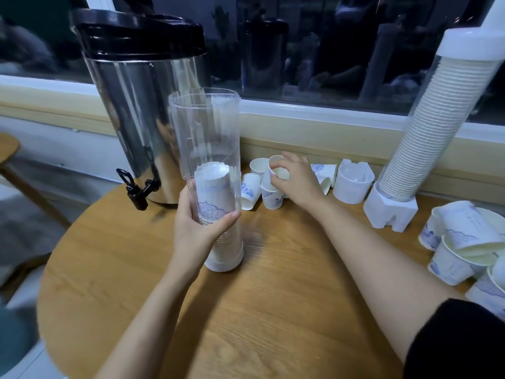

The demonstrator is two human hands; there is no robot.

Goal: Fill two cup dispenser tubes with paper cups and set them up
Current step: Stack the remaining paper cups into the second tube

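**Tube upright, cup pinched**

Your left grip (196,225) is curling round the clear tube (207,132); it is standing upright on the bench (273,310), long axis vertical, open mouth up (stacked cups (216,187) filling its lower half). Your right grip (296,180) is pinching a paper cup (276,165) near the tube's right side, rim tilting toward you.

Right-edge paper cups (489,283) cut off.
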